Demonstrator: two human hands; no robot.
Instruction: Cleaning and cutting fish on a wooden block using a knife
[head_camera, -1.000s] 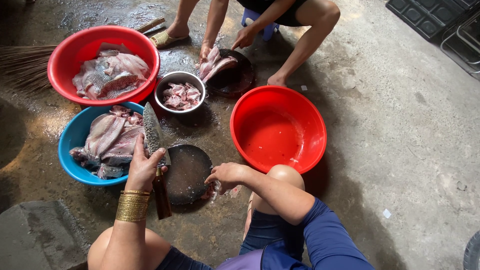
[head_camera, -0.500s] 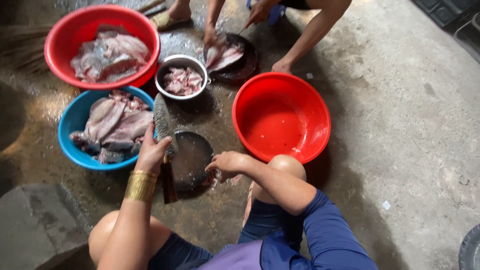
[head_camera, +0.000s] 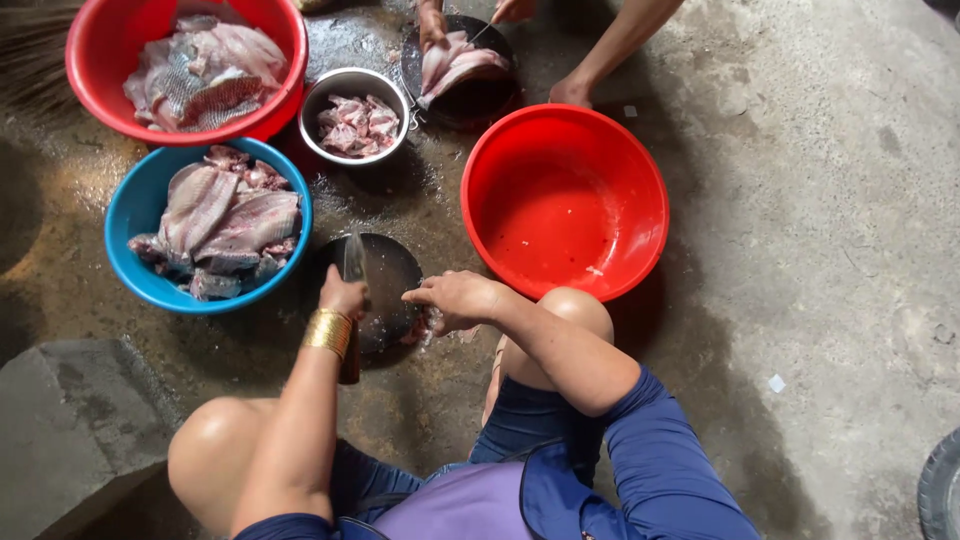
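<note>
Two hands over dark round board (head_camera: 395, 275), left hand (head_camera: 343, 295) gripping cleaver (head_camera: 353, 262), right hand (head_camera: 458, 299) loosely curled, contents unclear.

A grey concrete floor (head_camera: 820, 200) is seen all around. It is wet and dark on the left side and dry and pale on the right. Small cracks and a few white bits are seen on the dry part. A grey stone block (head_camera: 70, 430) is set at the lower left. Soft daylight is spread over the floor.
</note>
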